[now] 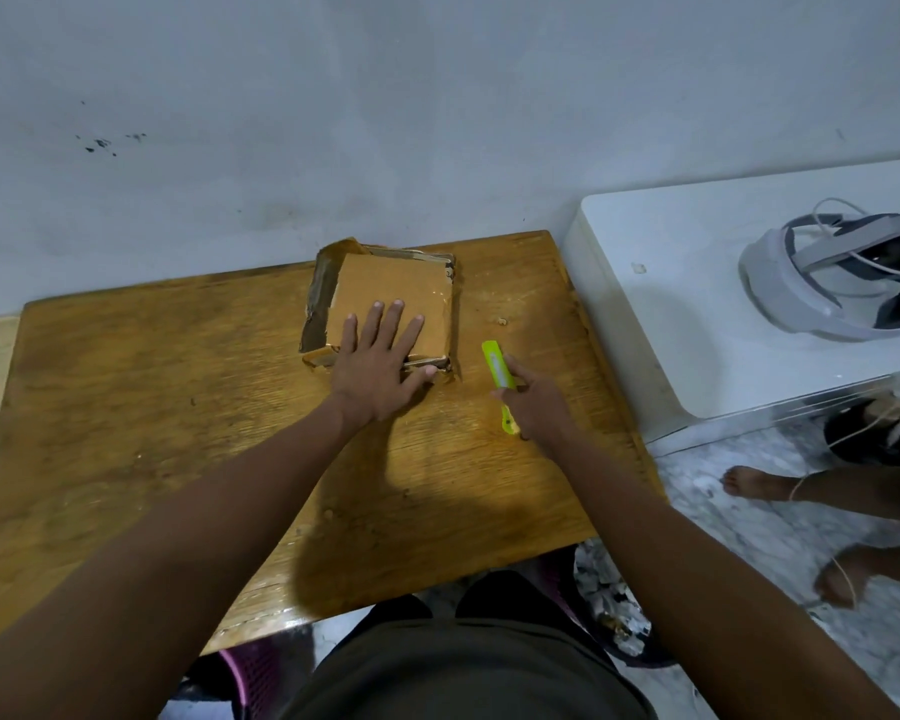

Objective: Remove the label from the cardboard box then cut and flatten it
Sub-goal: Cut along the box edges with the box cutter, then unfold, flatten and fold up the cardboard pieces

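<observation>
A flattened brown cardboard box [385, 283] lies on the wooden table [178, 407] near its far edge, with torn, tape-stained flaps sticking out on its left side. My left hand [380, 361] rests flat on the box with fingers spread, pressing its near half. Just right of the box, my right hand [533, 405] holds a lime-green utility knife [497, 368] low over the table, its far end pointing away from me. No label shows on the box's upper face.
A white appliance [697, 304] stands right of the table with a white headset [842, 278] on it. On the marble floor at right are another person's bare feet [801, 491]. A bin of crumpled paper [614, 605] sits under the table's right corner.
</observation>
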